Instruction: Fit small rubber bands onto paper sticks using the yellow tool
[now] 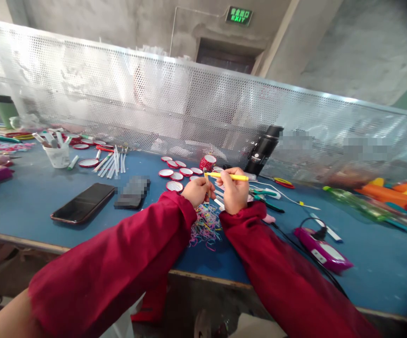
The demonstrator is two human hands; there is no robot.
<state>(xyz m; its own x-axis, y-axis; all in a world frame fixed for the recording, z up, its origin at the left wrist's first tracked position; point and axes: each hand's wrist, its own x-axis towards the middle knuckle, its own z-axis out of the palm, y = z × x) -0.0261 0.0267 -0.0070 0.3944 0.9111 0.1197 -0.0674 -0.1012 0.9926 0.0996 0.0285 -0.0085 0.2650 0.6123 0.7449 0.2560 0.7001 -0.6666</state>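
My right hand [234, 190] is closed around a yellow stick [229, 176] that lies level, pointing left and right above the blue bench [31, 197]. My left hand [197, 191] is pinched shut just beside it, gripping a thin pale stick [207, 180] that stands upright between the two hands. Both arms wear dark red sleeves. A heap of small coloured rubber bands [206, 225] lies on the bench right under the hands. Several round red-and-white lids [176, 175] sit just beyond the hands.
A black phone [83, 203] and a dark blurred object [132, 192] lie left of my arms. A white cup of sticks [57, 152], loose white sticks [114, 164], a black flask [264, 149], green-handled pliers [264, 195] and a purple device with a cable [322, 249] surround the hands. A perforated metal screen [154, 98] backs the bench.
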